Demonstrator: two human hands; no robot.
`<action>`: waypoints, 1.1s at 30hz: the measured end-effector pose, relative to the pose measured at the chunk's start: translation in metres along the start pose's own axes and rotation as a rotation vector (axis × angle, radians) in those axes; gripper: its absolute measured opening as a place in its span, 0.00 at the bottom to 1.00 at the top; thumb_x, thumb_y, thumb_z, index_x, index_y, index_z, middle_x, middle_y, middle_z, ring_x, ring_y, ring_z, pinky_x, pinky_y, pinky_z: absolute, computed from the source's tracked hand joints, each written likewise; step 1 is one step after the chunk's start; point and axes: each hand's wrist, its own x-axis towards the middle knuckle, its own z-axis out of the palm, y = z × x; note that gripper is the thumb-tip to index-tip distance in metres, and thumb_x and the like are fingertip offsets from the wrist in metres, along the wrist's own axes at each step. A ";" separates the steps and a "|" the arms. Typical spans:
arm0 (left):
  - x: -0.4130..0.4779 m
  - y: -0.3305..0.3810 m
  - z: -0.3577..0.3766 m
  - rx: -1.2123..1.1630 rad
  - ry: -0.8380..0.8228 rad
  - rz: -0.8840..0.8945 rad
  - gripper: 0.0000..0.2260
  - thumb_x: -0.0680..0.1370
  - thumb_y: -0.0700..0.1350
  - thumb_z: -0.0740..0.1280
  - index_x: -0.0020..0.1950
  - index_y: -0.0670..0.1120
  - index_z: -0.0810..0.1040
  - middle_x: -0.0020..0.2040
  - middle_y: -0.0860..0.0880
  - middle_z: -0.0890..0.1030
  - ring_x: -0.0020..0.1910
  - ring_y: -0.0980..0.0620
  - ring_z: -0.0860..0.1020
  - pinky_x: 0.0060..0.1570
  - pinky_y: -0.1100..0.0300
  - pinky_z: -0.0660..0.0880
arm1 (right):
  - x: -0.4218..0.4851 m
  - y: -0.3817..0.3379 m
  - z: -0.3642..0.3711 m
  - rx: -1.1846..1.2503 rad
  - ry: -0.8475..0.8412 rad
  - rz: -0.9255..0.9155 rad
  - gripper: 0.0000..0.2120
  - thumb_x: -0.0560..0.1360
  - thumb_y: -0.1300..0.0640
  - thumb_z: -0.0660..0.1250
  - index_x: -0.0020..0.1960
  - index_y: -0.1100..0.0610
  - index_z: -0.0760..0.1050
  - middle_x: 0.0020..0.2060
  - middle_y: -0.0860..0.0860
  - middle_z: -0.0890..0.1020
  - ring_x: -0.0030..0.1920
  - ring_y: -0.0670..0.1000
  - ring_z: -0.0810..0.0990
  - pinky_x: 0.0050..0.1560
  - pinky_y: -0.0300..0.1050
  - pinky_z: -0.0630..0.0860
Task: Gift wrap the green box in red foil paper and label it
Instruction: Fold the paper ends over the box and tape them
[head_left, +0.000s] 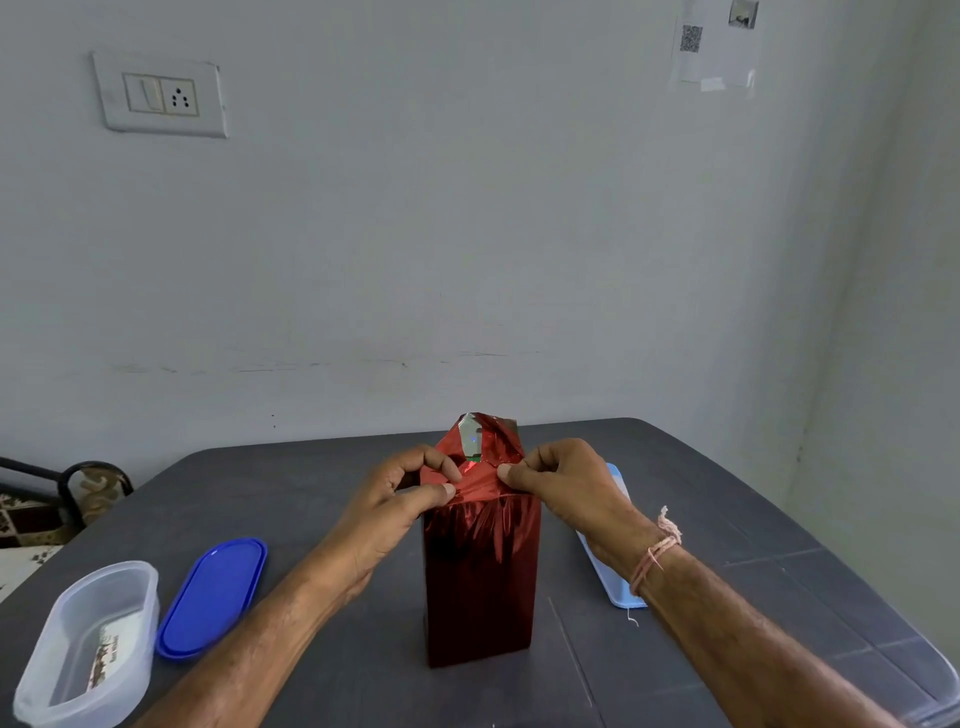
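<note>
The tall box stands upright in the middle of the dark table (311, 499), its sides covered in red foil paper (480, 582). Only a sliver of the green box (472, 461) shows through the gap at the top. Loose foil rises in a crumpled peak above the box. My left hand (400, 499) pinches the foil at the top left edge between thumb and fingers. On the top right edge my right hand (566, 483) pinches the same flap. The two sets of fingertips almost meet over the near top edge.
A clear oval plastic container (88, 644) with a printed slip inside sits at the near left, its blue lid (213, 597) beside it. A light blue tray (615, 577) lies behind my right wrist. The wall is close behind the table; a chair arm shows at the far left.
</note>
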 end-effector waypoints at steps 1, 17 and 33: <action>0.000 0.000 0.000 0.002 -0.002 -0.003 0.04 0.78 0.39 0.70 0.48 0.49 0.83 0.40 0.60 0.82 0.43 0.65 0.79 0.52 0.61 0.71 | 0.000 0.001 0.001 -0.018 0.015 -0.001 0.12 0.72 0.48 0.78 0.37 0.55 0.85 0.35 0.46 0.86 0.42 0.43 0.85 0.45 0.40 0.79; 0.025 0.001 -0.004 0.039 -0.060 -0.129 0.29 0.73 0.53 0.77 0.69 0.60 0.65 0.60 0.45 0.80 0.57 0.50 0.81 0.52 0.62 0.74 | 0.009 0.014 0.012 0.190 0.001 0.104 0.21 0.70 0.53 0.80 0.53 0.50 0.70 0.48 0.52 0.79 0.45 0.50 0.81 0.47 0.49 0.81; 0.066 0.005 0.003 0.119 -0.156 -0.281 0.23 0.66 0.56 0.80 0.54 0.44 0.86 0.47 0.47 0.88 0.48 0.48 0.87 0.55 0.55 0.82 | 0.007 0.015 0.011 0.386 -0.058 0.151 0.22 0.72 0.56 0.79 0.58 0.53 0.70 0.47 0.51 0.78 0.42 0.48 0.80 0.40 0.43 0.76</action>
